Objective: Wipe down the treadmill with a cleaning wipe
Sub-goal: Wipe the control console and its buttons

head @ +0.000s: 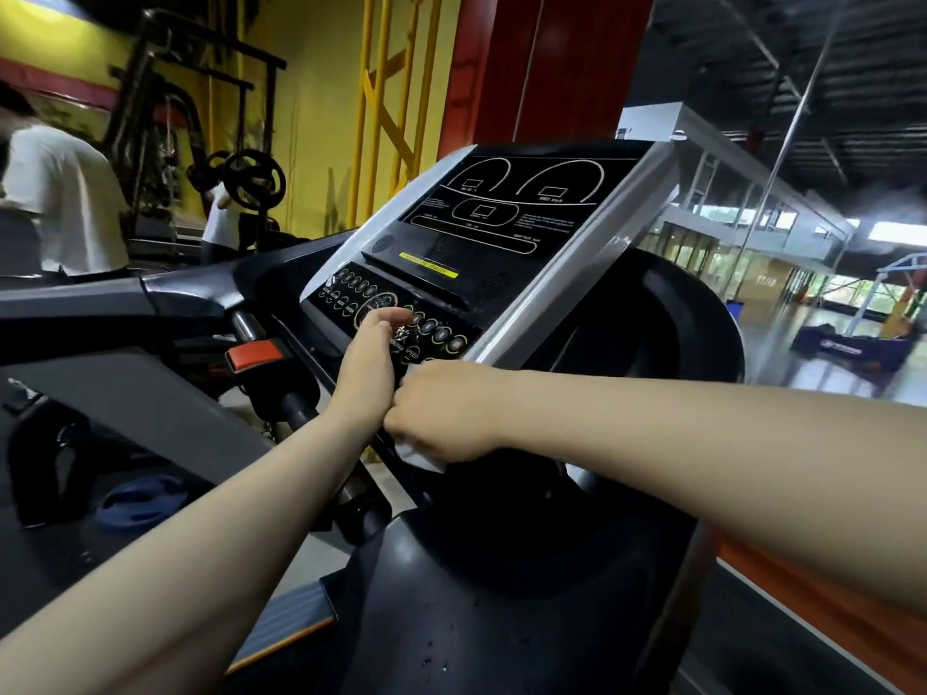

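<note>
The treadmill console (pixel 506 213) tilts ahead of me, black with a silver frame and rows of round buttons along its lower edge. My left hand (pixel 366 368) rests on the button panel, fingers curled toward the buttons, holding nothing that I can see. My right hand (pixel 441 413) sits just right of it at the console's lower edge, closed on a white cleaning wipe (pixel 419 456) that pokes out below the fist. The two hands touch each other.
A red safety clip (pixel 253 354) sits on the neighbouring treadmill at left. Two people in white shirts (pixel 65 203) stand by weight machines at the far left. A blue cloth (pixel 138 504) lies low left. A glass wall and open hall lie right.
</note>
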`<move>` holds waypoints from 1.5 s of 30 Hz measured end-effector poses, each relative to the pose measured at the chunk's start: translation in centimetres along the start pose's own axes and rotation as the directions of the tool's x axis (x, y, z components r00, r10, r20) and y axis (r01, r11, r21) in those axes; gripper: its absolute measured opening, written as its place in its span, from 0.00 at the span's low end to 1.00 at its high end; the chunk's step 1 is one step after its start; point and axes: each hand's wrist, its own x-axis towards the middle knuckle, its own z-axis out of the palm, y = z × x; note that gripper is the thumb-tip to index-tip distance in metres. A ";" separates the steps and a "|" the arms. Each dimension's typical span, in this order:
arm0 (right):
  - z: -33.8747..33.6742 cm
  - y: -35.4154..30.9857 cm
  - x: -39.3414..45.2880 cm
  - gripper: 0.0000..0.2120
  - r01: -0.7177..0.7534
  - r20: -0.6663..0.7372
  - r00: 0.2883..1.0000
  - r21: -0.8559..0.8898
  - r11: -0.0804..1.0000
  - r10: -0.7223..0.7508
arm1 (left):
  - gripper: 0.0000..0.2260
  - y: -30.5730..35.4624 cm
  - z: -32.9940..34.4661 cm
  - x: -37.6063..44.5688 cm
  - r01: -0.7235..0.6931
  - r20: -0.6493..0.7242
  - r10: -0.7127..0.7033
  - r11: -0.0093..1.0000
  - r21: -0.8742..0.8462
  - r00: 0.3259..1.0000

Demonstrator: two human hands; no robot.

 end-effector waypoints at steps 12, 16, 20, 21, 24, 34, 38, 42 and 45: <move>-1.9 9.9 -7.9 0.02 -0.415 -0.088 0.879 0.342 0.843 0.469 | 0.18 0.2 -1.1 0.1 0.160 -0.074 -0.167 0.983 -0.094 0.983; -1.0 5.5 -6.9 0.06 -0.266 -0.149 0.935 0.302 0.915 0.321 | 0.18 0.3 -1.1 -0.1 0.141 -0.073 -0.145 0.988 -0.062 0.987; -0.4 2.5 -5.1 0.14 -0.142 -0.072 0.983 0.258 0.955 0.166 | 0.19 0.5 -1.0 -0.3 0.124 -0.084 -0.127 0.992 -0.038 0.988; -0.5 2.8 -5.0 0.14 -0.148 -0.067 0.983 0.273 0.951 0.173 | 0.19 0.6 -1.1 -0.5 0.131 -0.082 -0.133 0.991 -0.030 0.988; -1.1 4.8 -6.2 0.15 -0.234 -0.056 0.962 0.331 0.914 0.266 | 0.18 1.0 -1.2 -0.7 0.153 -0.067 -0.154 0.988 -0.012 0.986; -2.6 12.3 -12.3 0.15 -0.707 -0.170 0.624 0.295 0.643 0.763 | 0.18 1.3 0.0 -0.7 0.021 0.014 -0.024 0.983 0.181 1.000; -0.7 7.1 -11.7 0.12 -0.525 -0.164 0.770 0.385 0.759 0.616 | 0.19 1.6 0.7 -1.7 -0.257 0.187 0.201 0.900 0.353 0.962; 0.2 7.3 -14.2 0.12 -0.649 -0.180 0.694 0.264 0.714 0.697 | 0.18 1.8 0.8 -2.4 -0.458 0.329 0.338 0.782 0.423 0.882; 0.6 9.7 -16.3 0.12 -0.793 -0.025 0.597 0.131 0.595 0.802 | 0.17 2.3 1.3 -2.9 -0.612 0.476 0.408 0.662 0.433 0.779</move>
